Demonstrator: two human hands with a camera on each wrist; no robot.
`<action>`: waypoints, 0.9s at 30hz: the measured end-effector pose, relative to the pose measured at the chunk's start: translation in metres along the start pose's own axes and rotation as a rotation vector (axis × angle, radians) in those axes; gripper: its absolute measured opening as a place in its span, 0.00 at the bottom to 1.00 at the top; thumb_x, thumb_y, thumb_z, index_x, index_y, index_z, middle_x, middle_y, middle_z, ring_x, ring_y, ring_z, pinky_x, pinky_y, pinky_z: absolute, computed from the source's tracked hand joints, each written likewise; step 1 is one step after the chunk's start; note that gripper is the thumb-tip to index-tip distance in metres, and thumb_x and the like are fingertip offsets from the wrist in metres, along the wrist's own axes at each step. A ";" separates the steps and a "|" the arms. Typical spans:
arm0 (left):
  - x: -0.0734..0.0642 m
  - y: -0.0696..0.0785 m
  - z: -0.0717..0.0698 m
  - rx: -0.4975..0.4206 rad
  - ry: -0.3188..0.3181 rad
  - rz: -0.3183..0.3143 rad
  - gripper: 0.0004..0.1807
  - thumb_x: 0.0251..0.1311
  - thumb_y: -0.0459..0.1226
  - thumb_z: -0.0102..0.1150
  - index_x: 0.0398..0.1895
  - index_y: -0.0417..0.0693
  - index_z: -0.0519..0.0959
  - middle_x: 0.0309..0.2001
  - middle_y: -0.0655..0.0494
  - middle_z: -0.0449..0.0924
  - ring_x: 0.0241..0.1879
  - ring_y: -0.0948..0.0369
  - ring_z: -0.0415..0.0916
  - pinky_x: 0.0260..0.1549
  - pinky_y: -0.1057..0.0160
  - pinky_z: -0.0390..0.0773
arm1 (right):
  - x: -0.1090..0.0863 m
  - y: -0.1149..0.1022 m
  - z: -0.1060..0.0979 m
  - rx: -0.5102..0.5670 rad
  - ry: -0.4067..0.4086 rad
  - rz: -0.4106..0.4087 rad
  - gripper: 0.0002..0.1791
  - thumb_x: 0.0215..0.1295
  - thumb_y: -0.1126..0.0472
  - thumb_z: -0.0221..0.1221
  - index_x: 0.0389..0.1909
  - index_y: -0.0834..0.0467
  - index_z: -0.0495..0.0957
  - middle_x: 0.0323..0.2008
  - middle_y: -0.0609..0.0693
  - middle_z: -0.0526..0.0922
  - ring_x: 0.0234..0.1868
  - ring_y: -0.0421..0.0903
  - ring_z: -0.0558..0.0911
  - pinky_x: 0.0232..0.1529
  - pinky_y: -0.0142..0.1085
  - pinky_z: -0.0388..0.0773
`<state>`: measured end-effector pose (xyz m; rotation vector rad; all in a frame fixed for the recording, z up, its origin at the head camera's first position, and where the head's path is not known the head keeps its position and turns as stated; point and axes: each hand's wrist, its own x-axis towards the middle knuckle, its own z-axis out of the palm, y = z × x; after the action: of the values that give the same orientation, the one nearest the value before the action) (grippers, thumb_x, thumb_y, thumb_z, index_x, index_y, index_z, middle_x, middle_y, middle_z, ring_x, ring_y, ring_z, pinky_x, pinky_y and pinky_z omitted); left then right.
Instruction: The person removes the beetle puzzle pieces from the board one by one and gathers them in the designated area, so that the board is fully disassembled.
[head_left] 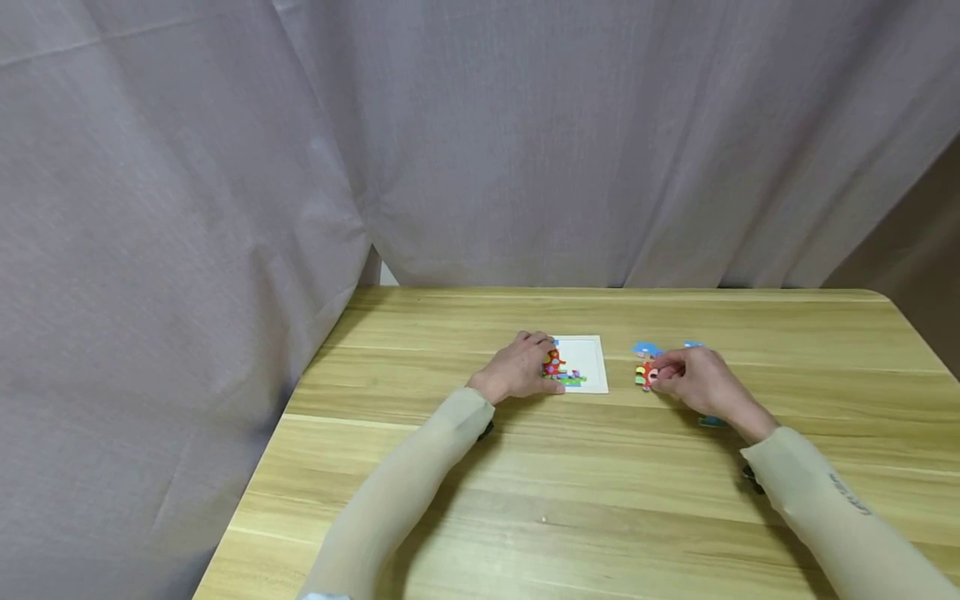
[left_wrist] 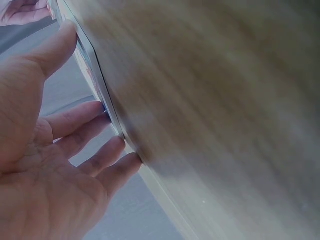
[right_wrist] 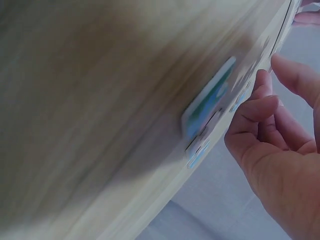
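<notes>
My left hand (head_left: 522, 367) rests on the left side of a white puzzle tray (head_left: 592, 367), its thumb at the near edge and the other fingers spread along the left and far side. In the left wrist view the fingertips (left_wrist: 120, 145) touch the tray's edge. Joined red spotted and green puzzle pieces (head_left: 573, 380) lie in the tray's left and near part, partly under that hand. To the right of the tray, my right hand (head_left: 699, 379) pinches a red puzzle piece (head_left: 645, 375) with yellow and green spots between thumb and fingers, close over the table.
Loose pieces lie around my right hand: a blue piece (head_left: 647, 348) beyond it, another blue piece (head_left: 693, 343) at the back, and a green-and-blue piece (right_wrist: 207, 102) on the near side. The wooden table (head_left: 540, 483) ends at a grey curtain (head_left: 510, 150).
</notes>
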<state>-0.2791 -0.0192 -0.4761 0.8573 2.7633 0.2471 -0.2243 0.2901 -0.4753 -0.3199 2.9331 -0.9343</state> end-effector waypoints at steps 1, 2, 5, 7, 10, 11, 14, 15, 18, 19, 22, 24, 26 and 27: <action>0.000 0.000 0.000 -0.002 -0.002 -0.002 0.46 0.71 0.59 0.69 0.83 0.45 0.67 0.84 0.53 0.66 0.81 0.52 0.65 0.80 0.56 0.72 | 0.000 0.001 0.000 -0.006 -0.002 -0.001 0.09 0.67 0.65 0.69 0.45 0.67 0.89 0.33 0.49 0.88 0.32 0.37 0.76 0.34 0.28 0.72; 0.000 0.000 0.001 -0.003 -0.003 -0.003 0.47 0.71 0.59 0.69 0.83 0.45 0.67 0.84 0.53 0.66 0.81 0.52 0.65 0.80 0.56 0.72 | 0.000 0.003 -0.001 -0.010 -0.005 -0.003 0.10 0.67 0.65 0.70 0.45 0.67 0.89 0.33 0.49 0.88 0.33 0.37 0.76 0.34 0.28 0.72; 0.000 -0.001 0.002 -0.006 -0.005 -0.007 0.47 0.71 0.59 0.69 0.84 0.45 0.66 0.84 0.53 0.65 0.81 0.51 0.64 0.80 0.55 0.71 | -0.001 0.004 -0.002 -0.013 -0.017 -0.003 0.11 0.66 0.65 0.70 0.46 0.67 0.90 0.33 0.49 0.88 0.33 0.38 0.76 0.34 0.28 0.72; 0.001 -0.002 0.003 -0.005 -0.004 -0.011 0.48 0.71 0.59 0.69 0.84 0.45 0.65 0.85 0.53 0.65 0.82 0.51 0.64 0.81 0.55 0.71 | -0.001 0.005 -0.002 -0.007 -0.025 -0.002 0.12 0.66 0.65 0.71 0.46 0.68 0.89 0.32 0.48 0.88 0.33 0.38 0.76 0.34 0.27 0.72; 0.001 -0.002 0.003 -0.004 -0.004 -0.013 0.48 0.71 0.60 0.69 0.84 0.45 0.65 0.85 0.53 0.64 0.82 0.51 0.64 0.80 0.55 0.72 | -0.002 0.006 -0.003 -0.004 -0.029 0.002 0.12 0.66 0.65 0.70 0.46 0.68 0.89 0.32 0.47 0.87 0.33 0.37 0.75 0.34 0.27 0.71; 0.001 -0.002 0.003 -0.004 -0.004 -0.013 0.48 0.71 0.60 0.69 0.84 0.45 0.65 0.85 0.53 0.64 0.82 0.51 0.64 0.80 0.54 0.72 | -0.002 0.006 -0.003 -0.006 -0.028 0.002 0.11 0.65 0.66 0.70 0.46 0.68 0.90 0.32 0.47 0.87 0.33 0.37 0.75 0.34 0.27 0.71; 0.002 -0.002 0.003 0.001 -0.006 -0.014 0.48 0.71 0.60 0.68 0.85 0.45 0.65 0.85 0.53 0.64 0.82 0.51 0.63 0.80 0.55 0.72 | -0.002 0.006 -0.002 -0.007 -0.022 0.003 0.10 0.64 0.67 0.69 0.44 0.67 0.90 0.31 0.47 0.87 0.32 0.36 0.74 0.33 0.27 0.70; 0.002 -0.002 0.003 0.002 -0.006 -0.014 0.48 0.71 0.60 0.69 0.85 0.45 0.65 0.85 0.53 0.64 0.82 0.51 0.63 0.80 0.55 0.72 | -0.002 0.006 -0.002 -0.008 -0.021 0.001 0.10 0.63 0.68 0.69 0.44 0.67 0.90 0.31 0.47 0.87 0.31 0.35 0.74 0.33 0.27 0.70; 0.002 -0.001 0.002 0.005 -0.006 -0.013 0.48 0.71 0.60 0.68 0.85 0.46 0.65 0.85 0.53 0.64 0.82 0.52 0.64 0.80 0.55 0.72 | -0.001 0.006 -0.002 -0.009 -0.020 -0.001 0.10 0.63 0.68 0.69 0.44 0.68 0.90 0.30 0.48 0.86 0.31 0.35 0.74 0.32 0.28 0.70; 0.002 -0.001 0.002 0.005 -0.006 -0.013 0.48 0.71 0.60 0.68 0.84 0.46 0.65 0.85 0.53 0.64 0.82 0.52 0.64 0.80 0.55 0.72 | -0.001 0.006 -0.002 -0.009 -0.023 0.000 0.10 0.63 0.69 0.69 0.44 0.68 0.90 0.30 0.48 0.86 0.31 0.36 0.74 0.32 0.28 0.70; 0.002 -0.001 0.002 0.006 -0.006 -0.012 0.48 0.71 0.60 0.68 0.84 0.46 0.65 0.85 0.53 0.64 0.82 0.52 0.64 0.80 0.55 0.72 | -0.001 0.007 -0.002 -0.008 -0.033 0.011 0.11 0.64 0.68 0.70 0.45 0.70 0.89 0.31 0.50 0.87 0.31 0.37 0.75 0.32 0.28 0.70; 0.002 -0.001 0.001 0.005 -0.007 -0.011 0.48 0.71 0.60 0.68 0.84 0.46 0.65 0.85 0.53 0.64 0.82 0.52 0.64 0.80 0.55 0.72 | -0.001 0.007 -0.002 -0.005 -0.039 0.019 0.12 0.64 0.68 0.70 0.46 0.70 0.89 0.31 0.51 0.87 0.32 0.38 0.76 0.32 0.28 0.71; 0.002 0.000 0.001 0.004 -0.008 -0.011 0.48 0.71 0.60 0.68 0.84 0.46 0.65 0.85 0.54 0.64 0.82 0.52 0.64 0.80 0.55 0.72 | -0.001 0.007 -0.002 -0.006 -0.042 0.024 0.12 0.65 0.68 0.70 0.47 0.70 0.89 0.31 0.51 0.87 0.32 0.39 0.76 0.31 0.28 0.71; 0.002 0.000 0.000 0.004 -0.007 -0.010 0.48 0.71 0.60 0.68 0.84 0.46 0.65 0.85 0.54 0.64 0.82 0.52 0.64 0.80 0.55 0.73 | -0.001 0.007 -0.002 -0.009 -0.043 0.024 0.12 0.65 0.68 0.70 0.47 0.70 0.89 0.31 0.51 0.87 0.32 0.39 0.76 0.31 0.28 0.71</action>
<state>-0.2808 -0.0181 -0.4770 0.8432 2.7615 0.2368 -0.2250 0.2970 -0.4771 -0.3002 2.8966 -0.9006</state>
